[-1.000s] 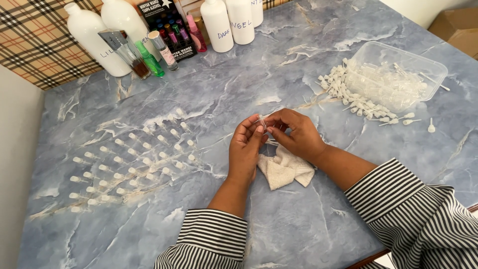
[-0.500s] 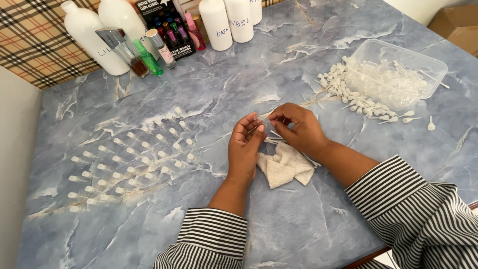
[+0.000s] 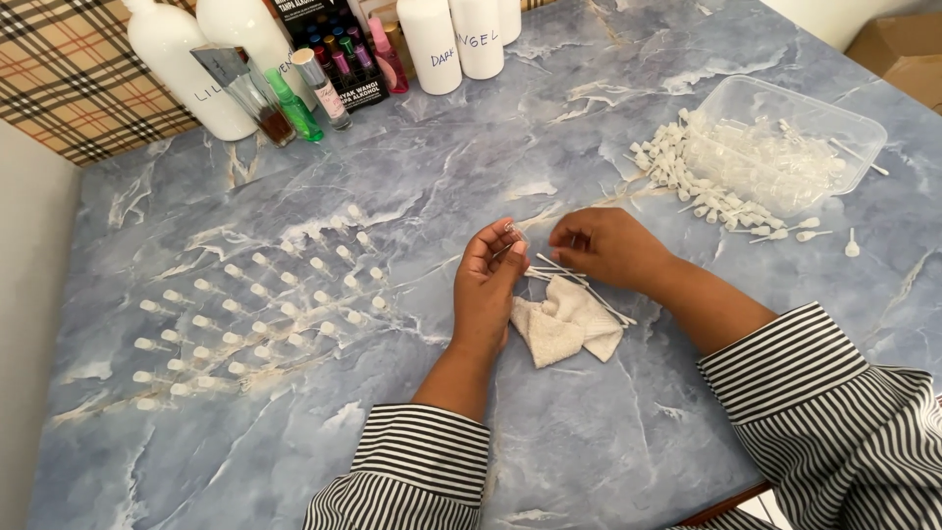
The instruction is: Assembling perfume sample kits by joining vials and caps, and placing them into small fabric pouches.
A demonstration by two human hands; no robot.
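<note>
Head view, only view.

Left hand (image 3: 486, 294) at frame centre, raised on its edge, fingertips pinched together on a tiny clear vial (image 3: 511, 230); grip closed, vial barely visible above the thumb. Right hand (image 3: 603, 245) just to the right of it, fingers curled down over a few thin white sticks (image 3: 569, 278) lying across the cream cloth (image 3: 564, 319); whether a stick was actually pinched could not be told, fingertips hidden under the knuckles.

Cloth directly below both hands, slightly right of centre. Rows of small capped vials (image 3: 265, 304) laid out at centre left. Clear plastic tray (image 3: 844, 123) at upper right, with a loose heap of white-capped pieces (image 3: 687, 172) spilled along its left side. White bottles (image 3: 432, 44) and small coloured bottles (image 3: 294, 103) along the top edge.

Judgement on technique: vial best kept steady and mouth-up between left fingertips, one stick only lifted off the cloth, fed straight in, not at an angle. Risk: small vial slipping from the pinch; extra sticks dragged off the cloth.
</note>
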